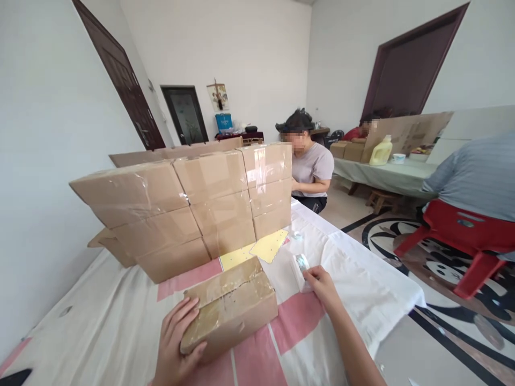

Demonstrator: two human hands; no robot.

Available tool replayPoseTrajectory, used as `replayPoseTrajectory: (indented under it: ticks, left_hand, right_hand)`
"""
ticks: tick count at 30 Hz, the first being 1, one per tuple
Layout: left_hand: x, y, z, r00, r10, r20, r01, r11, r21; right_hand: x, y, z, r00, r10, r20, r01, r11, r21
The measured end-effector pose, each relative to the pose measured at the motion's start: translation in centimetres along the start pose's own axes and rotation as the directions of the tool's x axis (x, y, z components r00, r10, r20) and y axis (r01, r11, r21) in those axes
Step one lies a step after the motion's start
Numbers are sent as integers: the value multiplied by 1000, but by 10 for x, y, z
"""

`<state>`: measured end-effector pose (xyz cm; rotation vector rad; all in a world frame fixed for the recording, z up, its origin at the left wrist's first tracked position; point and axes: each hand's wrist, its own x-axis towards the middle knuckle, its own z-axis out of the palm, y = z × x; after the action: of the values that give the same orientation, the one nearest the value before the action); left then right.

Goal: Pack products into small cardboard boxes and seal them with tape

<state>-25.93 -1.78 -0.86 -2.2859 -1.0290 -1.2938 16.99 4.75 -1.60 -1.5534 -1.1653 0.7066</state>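
Observation:
A taped brown cardboard box (241, 316) lies on the cloth-covered table (341, 327). My left hand (177, 335) is wrapped round its left end, fingers on top and thumb at the near side. To the right of the box, my right hand (322, 284) has its thumb and fingers pinched together at the near side of a small white tray-like item (298, 273) with a shiny bluish piece in it. Whether the fingers grip the tray or the shiny piece is too small to tell.
Stacked cardboard boxes (217, 203) form a wall behind the box. A yellow patterned piece (269, 245) lies before it. A person (316, 166) sits beyond the table. At right are a red chair (466, 225) with a seated person and another table with a yellow jug (381, 151).

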Motion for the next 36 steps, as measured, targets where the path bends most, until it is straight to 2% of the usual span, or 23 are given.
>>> replayPoseTrajectory:
  ticks: [7,18,25,31,36]
  left_hand:
    - [-3,1,4,999,31,-28,-29,996,84]
    - [-4,-2,11,996,33,-88,-19,988,155]
    - [-12,-1,14,994,-40,-105,51,993,104]
    - [-12,12,7,984,-153,-93,157,986,46]
    - [-12,22,2,978,-179,-108,184,982,36]
  right_hand:
    - [1,9,2,996,-93,-6,93,996,8]
    - [6,15,4,995,-98,2,98,994,51]
    - [7,17,4,995,-98,-19,99,992,77]
    - [5,17,4,996,-82,-41,85,993,87]
    - [5,18,3,998,-58,-25,60,995,83]
